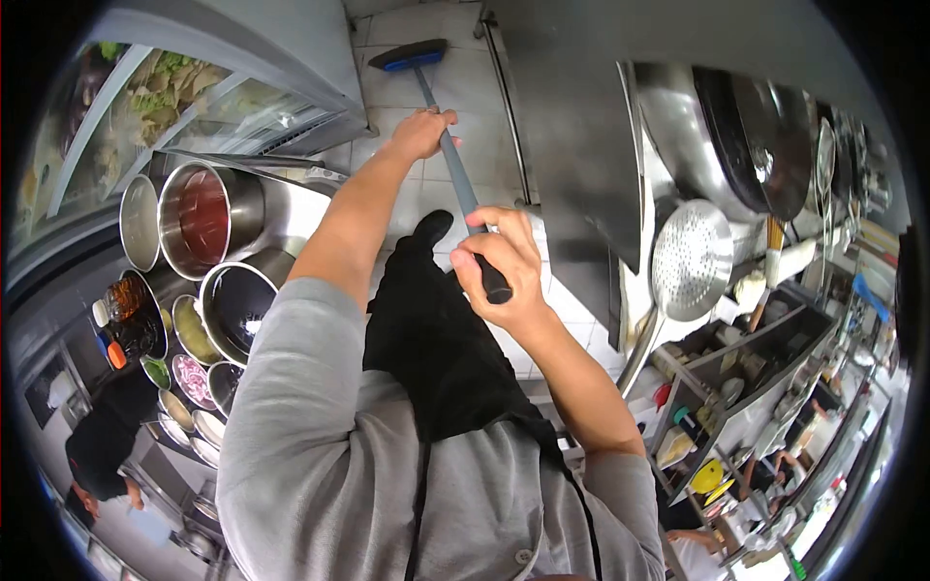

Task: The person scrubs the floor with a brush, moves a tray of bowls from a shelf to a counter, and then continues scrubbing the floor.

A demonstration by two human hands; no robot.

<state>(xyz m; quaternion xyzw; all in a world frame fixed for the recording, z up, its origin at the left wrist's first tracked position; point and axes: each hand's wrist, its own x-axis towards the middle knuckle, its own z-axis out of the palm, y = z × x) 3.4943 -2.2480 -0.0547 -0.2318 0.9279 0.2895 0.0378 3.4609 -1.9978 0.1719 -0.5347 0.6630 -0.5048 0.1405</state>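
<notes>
A broom (460,182) with a grey handle runs down the view between my two hands. Its blue head with dark bristles lies on the tiled floor (387,92) at the top of the view. Partway along the handle, my left hand (422,136) is closed around it. My right hand (504,266) grips the same handle near its black end, with the fingers curled round it. Below the hands are my black apron and one dark shoe (433,228).
At left, a steel pot of red liquid (201,213) and several food containers stand beside a glass-fronted display (174,92). At right are a steel counter side (572,174), a perforated skimmer (693,259) and large pans. Other people stand at both lower sides.
</notes>
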